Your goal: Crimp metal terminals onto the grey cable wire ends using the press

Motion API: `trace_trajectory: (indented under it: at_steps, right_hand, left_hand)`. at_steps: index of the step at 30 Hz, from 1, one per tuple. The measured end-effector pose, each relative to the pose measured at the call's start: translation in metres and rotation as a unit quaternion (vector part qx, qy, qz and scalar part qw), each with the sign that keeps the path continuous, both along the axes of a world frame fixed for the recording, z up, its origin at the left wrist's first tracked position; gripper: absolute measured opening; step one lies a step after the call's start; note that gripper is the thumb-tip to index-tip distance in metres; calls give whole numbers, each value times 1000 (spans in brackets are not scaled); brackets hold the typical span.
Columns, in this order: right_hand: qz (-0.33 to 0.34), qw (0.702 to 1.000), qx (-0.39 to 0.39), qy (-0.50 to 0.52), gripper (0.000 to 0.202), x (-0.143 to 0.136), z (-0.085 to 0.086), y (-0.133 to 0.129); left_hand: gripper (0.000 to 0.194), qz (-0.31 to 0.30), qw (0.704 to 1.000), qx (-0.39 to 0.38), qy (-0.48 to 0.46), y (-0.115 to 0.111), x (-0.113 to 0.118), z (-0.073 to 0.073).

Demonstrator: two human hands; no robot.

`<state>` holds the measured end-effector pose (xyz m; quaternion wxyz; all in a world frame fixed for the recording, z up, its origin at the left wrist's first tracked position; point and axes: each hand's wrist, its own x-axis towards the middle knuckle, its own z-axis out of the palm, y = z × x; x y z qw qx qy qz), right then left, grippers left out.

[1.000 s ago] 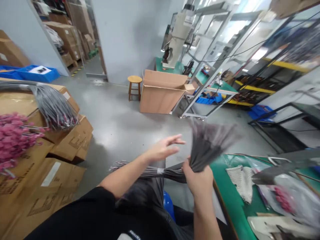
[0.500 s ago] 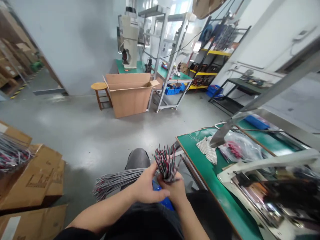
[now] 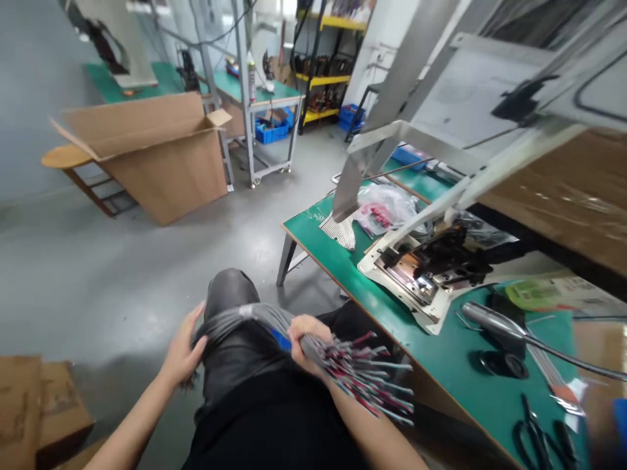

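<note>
A thick bundle of grey cables (image 3: 274,318) lies across my lap, its red, white and green wire ends fanned out at the right. My right hand (image 3: 309,339) is wrapped round the bundle just behind those ends. Near my knee, my left hand (image 3: 185,349) rests against the bundle's other end with its fingers apart; the far end is mostly hidden behind it. Something blue (image 3: 280,338) shows under the cables.
At the right stands a green table (image 3: 392,326) with a machine part (image 3: 431,267), a striped cloth (image 3: 339,230), a plastic bag (image 3: 386,207) and black scissors (image 3: 536,434). A big open carton (image 3: 169,176) and a stool (image 3: 68,156) are ahead. More cartons (image 3: 61,398) sit at lower left.
The view has turned right. The wire ends have swung from upright between my hands to the right. My left hand has moved away from them to the left, along the bundle.
</note>
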<state>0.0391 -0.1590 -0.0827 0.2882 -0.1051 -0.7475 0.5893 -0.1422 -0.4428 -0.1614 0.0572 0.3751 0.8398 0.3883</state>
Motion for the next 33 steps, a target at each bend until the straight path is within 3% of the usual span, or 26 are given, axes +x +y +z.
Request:
trace_trajectory:
  at_steps: [3, 5, 8, 12, 16, 18, 20, 21, 22, 24, 26, 28, 30, 33]
  right_hand:
    - [-44, 998, -27, 37, 12, 32, -4, -6]
    - [-92, 988, -120, 24, 8, 53, -14, -14]
    - [-110, 951, -287, 21, 17, 76, -31, -22]
    - [-104, 908, -403, 48, 18, 95, -38, -22]
    - [-136, 879, -445, 100, 18, 113, -28, -21]
    - [-155, 868, -455, 127, 19, 125, -19, -22]
    - [-181, 853, -467, 149, 20, 137, -9, -22]
    - [-200, 841, -476, 161, 20, 143, -3, -21]
    - [-223, 825, -489, 175, 20, 149, 3, -18]
    - [-285, 781, -516, 206, 18, 158, 16, -8]
    - [-354, 732, -537, 224, 14, 163, 30, 9]
    - [-408, 697, -548, 220, 11, 165, 41, 29]
    - [-432, 680, -562, 186, 11, 164, 51, 49]
    - [-426, 698, -563, 120, 22, 166, 61, 73]
  left_hand:
    - [83, 8, 992, -110, -56, -45, -5, -61]
    - [91, 6, 984, -156, -87, -51, -9, -77]
    - [87, -9, 971, -211, -108, -27, -17, -71]
    - [65, -52, 960, -253, -107, 21, -33, -49]
    - [29, -103, 948, -296, -58, 55, -56, -15]
    - [15, -100, 947, -307, -3, 74, -75, 17]
    - [16, -92, 948, -297, 68, 104, -99, 58]
    - [16, -92, 947, -279, 126, 123, -110, 80]
    - [19, -110, 927, -254, 253, 145, -119, 102]
    - [23, -139, 913, -223, 311, 195, -131, 140]
    - [30, -204, 897, -215, 327, 251, -136, 167]
    - [39, -272, 877, -215, 333, 307, -138, 181]
    - [37, -322, 859, -221, 332, 358, -139, 184]
    - [24, -364, 846, -226, 319, 416, -138, 181]
